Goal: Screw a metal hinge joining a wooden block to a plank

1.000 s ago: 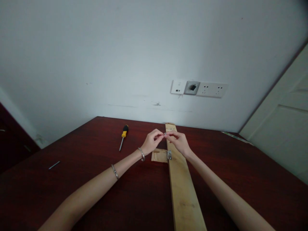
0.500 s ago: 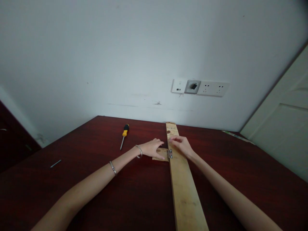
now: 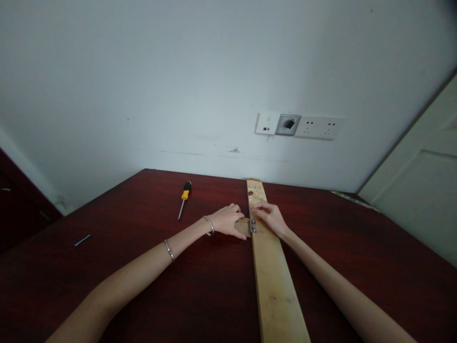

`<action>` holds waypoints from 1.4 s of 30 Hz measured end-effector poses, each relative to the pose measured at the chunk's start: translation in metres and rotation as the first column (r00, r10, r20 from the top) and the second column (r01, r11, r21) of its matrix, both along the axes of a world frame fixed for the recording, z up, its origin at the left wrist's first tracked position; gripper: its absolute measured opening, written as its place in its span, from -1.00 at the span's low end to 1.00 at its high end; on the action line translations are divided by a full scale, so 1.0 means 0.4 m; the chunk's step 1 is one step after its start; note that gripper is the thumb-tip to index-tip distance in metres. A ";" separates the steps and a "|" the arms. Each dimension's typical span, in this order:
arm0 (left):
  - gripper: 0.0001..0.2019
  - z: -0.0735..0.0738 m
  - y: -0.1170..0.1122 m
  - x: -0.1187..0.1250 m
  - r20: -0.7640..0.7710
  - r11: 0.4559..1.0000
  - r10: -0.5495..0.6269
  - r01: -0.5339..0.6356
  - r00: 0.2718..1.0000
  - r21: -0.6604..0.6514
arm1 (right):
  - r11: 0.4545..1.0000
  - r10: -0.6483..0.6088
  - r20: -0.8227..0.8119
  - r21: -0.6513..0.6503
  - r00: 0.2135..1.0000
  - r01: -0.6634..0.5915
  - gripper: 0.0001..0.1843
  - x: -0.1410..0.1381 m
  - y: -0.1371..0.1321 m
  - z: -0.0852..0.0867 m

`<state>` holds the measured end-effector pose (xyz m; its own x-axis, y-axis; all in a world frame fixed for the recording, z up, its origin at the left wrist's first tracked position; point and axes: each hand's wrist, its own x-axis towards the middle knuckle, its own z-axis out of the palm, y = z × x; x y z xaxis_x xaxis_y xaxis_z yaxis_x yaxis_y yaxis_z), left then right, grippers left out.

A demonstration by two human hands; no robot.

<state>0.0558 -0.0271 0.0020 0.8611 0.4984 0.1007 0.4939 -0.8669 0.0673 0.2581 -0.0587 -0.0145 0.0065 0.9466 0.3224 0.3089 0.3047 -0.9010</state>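
A long pale wooden board (image 3: 276, 286) lies lengthwise on the dark red table, reaching toward the wall. At its left edge sits a small metal hinge (image 3: 253, 226), between the board and a short piece of wood (image 3: 243, 227). My left hand (image 3: 228, 221) grips that short piece, thumb on the near side and fingers on the far side, covering much of it. Just beyond the hinge, my right hand (image 3: 270, 216) is over the board with thumb and forefinger pinched together. Whatever is between those fingertips is too small to make out.
A yellow and black screwdriver (image 3: 184, 197) lies on the table (image 3: 143, 209) to the left. Farther left is a thin metal rod (image 3: 83, 240). Wall sockets (image 3: 300, 126) are set in the wall behind. A thin strip (image 3: 355, 201) lies at the back right.
My left hand has moved slightly right and closed around the short piece of wood, covering more of it. My right hand stays pinched over the board. The view has shifted a little.
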 end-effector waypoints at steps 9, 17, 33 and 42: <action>-0.32 0.002 0.006 -0.009 0.062 0.999 -0.036 0.037 0.997 -0.013 | 1.000 0.006 0.019 -0.005 1.000 -0.006 -0.79 -0.001 -0.004 0.000; -0.39 0.001 0.011 -0.015 0.122 0.995 -0.061 0.070 0.991 -0.074 | 1.000 0.022 0.050 -0.009 0.999 -0.021 -0.81 -0.003 -0.009 0.001; -0.37 0.011 0.006 -0.014 0.099 0.997 -0.048 0.054 0.994 -0.063 | 0.997 0.065 0.094 0.035 0.993 -0.068 -0.81 -0.009 -0.011 0.003; -0.38 0.011 0.005 -0.014 0.137 0.993 -0.071 0.082 0.988 -0.079 | 0.994 0.085 0.133 0.051 0.987 -0.093 -0.85 -0.007 -0.009 0.000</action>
<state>0.0504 -0.0249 0.0062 0.8786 0.4429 0.1783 0.4077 -0.8904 0.2025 0.2552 -0.0622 -0.0145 -0.1229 0.9215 0.3684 0.3922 0.3861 -0.8349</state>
